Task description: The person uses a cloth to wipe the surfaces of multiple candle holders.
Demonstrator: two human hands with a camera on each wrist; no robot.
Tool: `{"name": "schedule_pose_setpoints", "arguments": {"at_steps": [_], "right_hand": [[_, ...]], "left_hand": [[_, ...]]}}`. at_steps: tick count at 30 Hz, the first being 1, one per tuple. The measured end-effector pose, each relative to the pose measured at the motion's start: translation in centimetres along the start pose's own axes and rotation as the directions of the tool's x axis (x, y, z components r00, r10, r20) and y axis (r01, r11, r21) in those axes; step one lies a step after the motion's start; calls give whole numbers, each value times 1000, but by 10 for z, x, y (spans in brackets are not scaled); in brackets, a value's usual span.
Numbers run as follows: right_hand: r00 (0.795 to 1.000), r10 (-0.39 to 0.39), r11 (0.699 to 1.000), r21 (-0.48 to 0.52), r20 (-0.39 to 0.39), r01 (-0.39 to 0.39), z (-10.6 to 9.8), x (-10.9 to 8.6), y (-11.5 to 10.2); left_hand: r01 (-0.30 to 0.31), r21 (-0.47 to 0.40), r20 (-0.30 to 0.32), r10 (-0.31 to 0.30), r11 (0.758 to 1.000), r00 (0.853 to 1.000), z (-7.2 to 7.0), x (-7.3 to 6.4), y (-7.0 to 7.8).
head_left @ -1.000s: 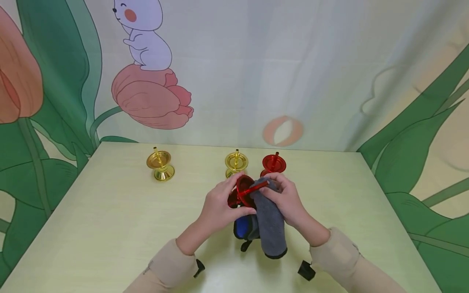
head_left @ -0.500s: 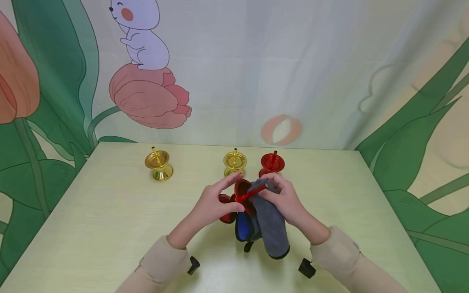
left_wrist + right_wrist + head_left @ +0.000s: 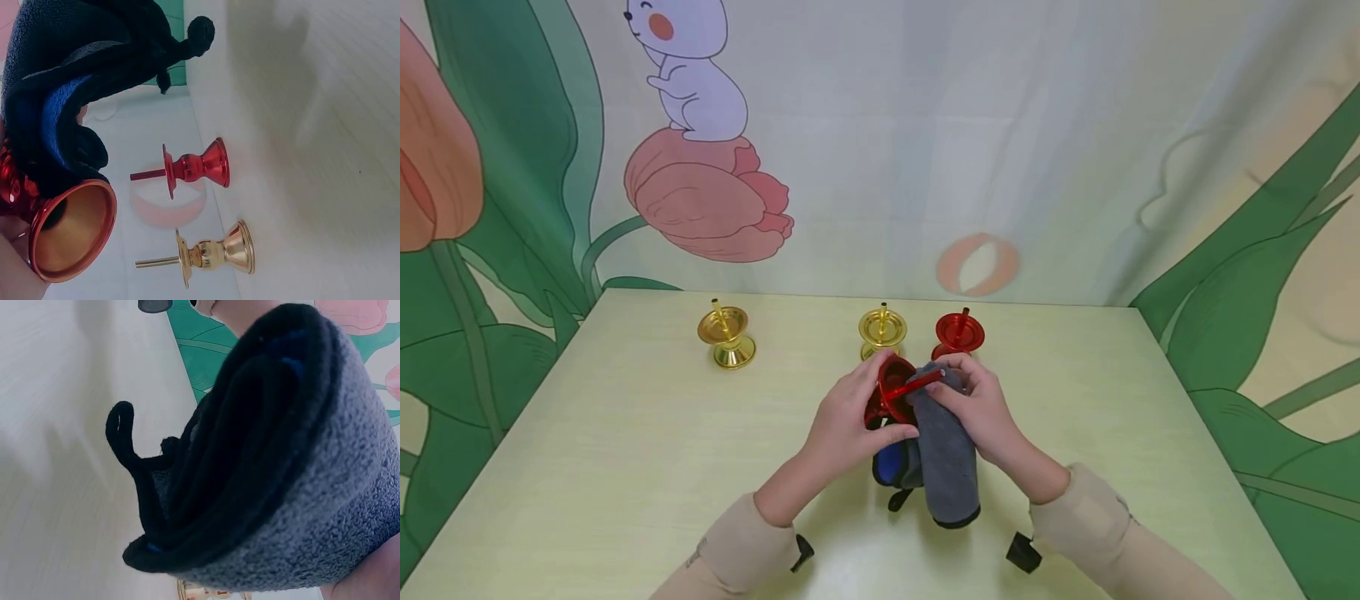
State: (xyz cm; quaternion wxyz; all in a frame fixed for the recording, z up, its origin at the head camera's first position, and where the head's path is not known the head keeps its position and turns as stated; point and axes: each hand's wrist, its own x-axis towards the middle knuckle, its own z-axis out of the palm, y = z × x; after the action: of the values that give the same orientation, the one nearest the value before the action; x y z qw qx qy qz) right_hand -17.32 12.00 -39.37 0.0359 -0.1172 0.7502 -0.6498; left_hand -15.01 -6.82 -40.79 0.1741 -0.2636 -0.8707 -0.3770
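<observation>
Bench (image 3: 625,467) under red candlestick (image 3: 889,385), axis aslant, spike (image 3: 917,384) rightward, my left fingers (image 3: 893,435) round it, right fingers (image 3: 976,372) round cloth (image 3: 951,471).

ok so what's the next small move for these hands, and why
I'd probably have the right hand rub the gray cloth lightly over the dish of the red holder: the left hand holds it tilted, with the dish turned toward the cloth, which the right hand grips right by the dish's rim.
</observation>
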Motion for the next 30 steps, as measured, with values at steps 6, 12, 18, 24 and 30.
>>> {"name": "schedule_pose_setpoints", "arguments": {"at_steps": [6, 12, 18, 24, 30], "right_hand": [[1000, -3, 999, -47, 22, 4, 0, 0, 1], [994, 7, 996, -88, 107, 3, -3, -1, 5], [997, -2, 991, -134, 74, 12, -4, 1, 7], [999, 16, 994, -111, 43, -12, -5, 2, 9], [997, 47, 998, -51, 58, -44, -3, 1, 13]], "left_hand": [[91, -178, 75, -79, 980, 994, -5, 0, -2], [278, -372, 357, -140, 886, 924, -17, 2, -9], [276, -375, 356, -138, 885, 924, -16, 2, -10], [199, -270, 369, -89, 942, 925, -12, 0, -9], [148, -163, 298, -95, 975, 950, -4, -3, -5]]}}
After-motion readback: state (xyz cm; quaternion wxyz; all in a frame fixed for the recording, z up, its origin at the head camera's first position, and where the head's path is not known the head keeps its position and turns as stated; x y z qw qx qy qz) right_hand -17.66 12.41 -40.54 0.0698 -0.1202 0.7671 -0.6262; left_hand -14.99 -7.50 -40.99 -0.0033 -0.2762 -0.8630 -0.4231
